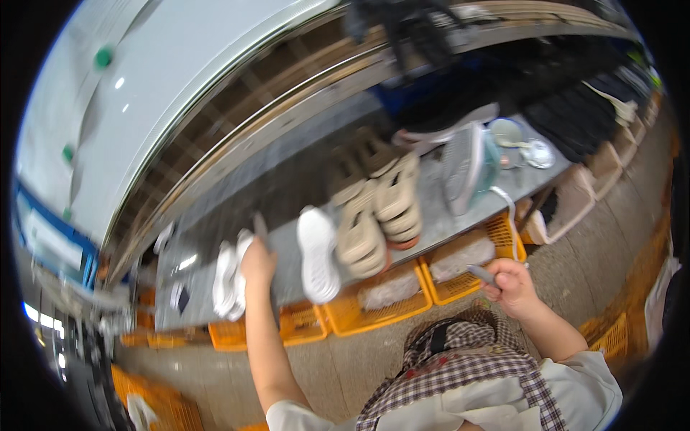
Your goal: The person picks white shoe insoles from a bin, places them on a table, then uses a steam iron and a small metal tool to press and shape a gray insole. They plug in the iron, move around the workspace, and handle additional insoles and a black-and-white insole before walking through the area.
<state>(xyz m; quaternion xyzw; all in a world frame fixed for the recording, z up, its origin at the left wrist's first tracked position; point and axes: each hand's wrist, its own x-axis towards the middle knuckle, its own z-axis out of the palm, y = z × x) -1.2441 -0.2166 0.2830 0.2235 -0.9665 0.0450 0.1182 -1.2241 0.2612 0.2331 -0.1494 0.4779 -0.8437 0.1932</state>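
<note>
White soles: Two white soles [225, 284] are lying side by side on the grey desk [433, 223], toward its left end and close to its near edge.
Left hand: The left hand [257, 264] is covering part of the right-hand one of these two; blur is hiding the fingertips, so whether they are apart or gripping cannot be told.
Right hand: Out beyond the near edge, above the floor [345, 363], the right hand [512, 287] is clamping a slim grey tool [480, 274] between thumb and fingers, its tip pointing toward the desk.
Single sole: Another white sole [318, 255] is lying apart, right of the pair, its broad end at the near edge.
Beige shoes: Two beige shoes [361, 241] are sitting next to it, side by side, reddish undersides showing at the near edge.
Grey sneaker: Farther right, a grey sneaker [460, 165] with a white sole rim is resting near a clear jar [507, 133] and a pale round object [537, 153].
Right end: Dark, fabric-like pieces [575, 118] are lying beyond the jar.
Left end: A small dark-and-white object [180, 297] is lying near the corner.
Below the desk: Orange crates [377, 321] are lining the near edge, some holding pale wrapped contents.
Wearer: A checkered apron [460, 370] is covering the person's front, over a light short-sleeved top [586, 384].
</note>
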